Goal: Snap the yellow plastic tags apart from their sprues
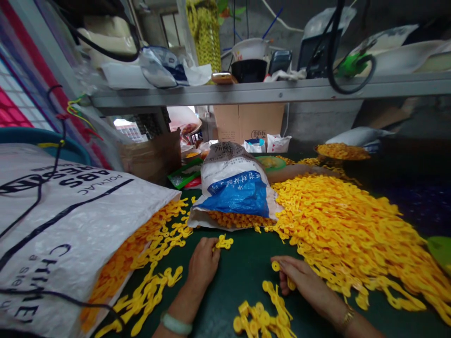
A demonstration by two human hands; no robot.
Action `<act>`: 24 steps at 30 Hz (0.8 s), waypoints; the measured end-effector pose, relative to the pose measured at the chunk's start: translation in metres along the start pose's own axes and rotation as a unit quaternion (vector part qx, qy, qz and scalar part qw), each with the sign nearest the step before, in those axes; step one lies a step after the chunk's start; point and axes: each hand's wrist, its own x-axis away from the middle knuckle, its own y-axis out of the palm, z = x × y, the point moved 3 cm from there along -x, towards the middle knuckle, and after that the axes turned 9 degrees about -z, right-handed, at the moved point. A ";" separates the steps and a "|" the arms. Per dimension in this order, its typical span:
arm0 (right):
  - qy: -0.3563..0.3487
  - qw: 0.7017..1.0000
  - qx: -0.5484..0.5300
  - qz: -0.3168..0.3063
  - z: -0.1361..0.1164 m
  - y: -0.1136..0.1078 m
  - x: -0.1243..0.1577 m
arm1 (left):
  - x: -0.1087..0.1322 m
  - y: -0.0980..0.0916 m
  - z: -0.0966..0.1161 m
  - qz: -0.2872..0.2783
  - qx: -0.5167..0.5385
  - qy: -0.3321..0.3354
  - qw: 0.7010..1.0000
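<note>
Head view: left hand (203, 262) and right hand (303, 280) hold yellow clips (224, 242); two sacks (234, 188).

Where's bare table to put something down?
Yes: the green tabletop between the left hand and the right hand holding a yellow piece, up to the blue-and-white bag. The yellow plastic pile crowds the right; the white sack and its spill crowd the left.

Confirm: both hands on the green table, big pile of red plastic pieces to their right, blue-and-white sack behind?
Wrong colour: the pile is yellow, not red, per the head view. The rest holds: left hand and right hand, pinching a yellow piece, on the green table, blue-and-white sack behind.
</note>
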 end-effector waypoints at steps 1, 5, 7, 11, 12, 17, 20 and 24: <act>0.003 1.000 -0.005 0.001 0.001 0.001 -0.002 | 0.000 0.000 0.000 0.001 0.010 0.001 1.000; 0.004 1.000 0.004 0.015 0.003 -0.002 -0.007 | -0.002 0.003 0.000 -0.003 0.059 0.012 0.998; -0.004 0.999 0.025 0.026 0.003 -0.006 -0.008 | -0.004 0.005 0.000 -0.009 0.087 0.013 0.996; -0.047 0.993 0.100 0.034 -0.002 -0.011 -0.008 | -0.005 0.002 0.001 0.008 0.161 -0.011 0.987; -0.067 0.988 0.136 0.041 -0.003 -0.012 -0.008 | -0.005 -0.001 0.001 0.014 0.185 -0.019 0.983; -0.108 0.971 0.206 0.060 -0.009 -0.011 -0.012 | 0.000 -0.001 0.022 -0.017 0.332 -0.055 0.941; -0.083 0.985 0.133 0.068 -0.012 -0.010 -0.014 | 0.007 0.011 0.048 -0.077 0.409 -0.058 0.907; -0.082 0.994 0.015 0.070 -0.018 -0.004 -0.017 | 0.017 0.025 0.077 -0.125 0.513 -0.069 0.846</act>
